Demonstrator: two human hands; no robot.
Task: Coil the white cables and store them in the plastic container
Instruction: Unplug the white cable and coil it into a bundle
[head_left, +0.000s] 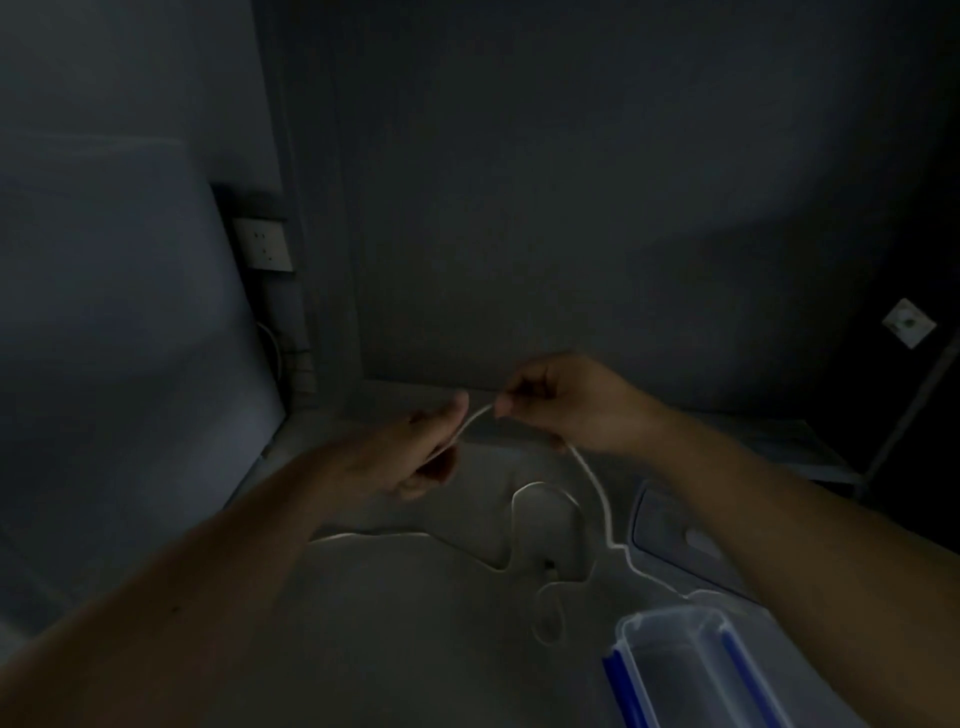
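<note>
**Cable held between both hands over a dim desk; coiling barely begun**

Dim lighting covers a pale desk (395, 649) set against a dark wall, with a wall socket (264, 244) at far left.

Risks: The white cable (592, 475) runs from the hands down to the desk, where it lies in loose, crossing loops near the middle. In my judgement, pulling it in quickly could draw those loops into a knot, or drag the trailing length against the plastic container (691, 670) at near right and shift it. A second cable may lie among the loops; the poor light does not let me separate them. The container stands open, and appears empty so far as visible, with a lid (675, 525) lying just beyond it.

Hands: The left hand (410, 452) is mostly closed, the cable passing through its thumb and fingers. The right hand (566, 405) is closed to a fingertip pinch on the cable just beside the left. A short span arches between the two hands. No finished coil is visible.
</note>
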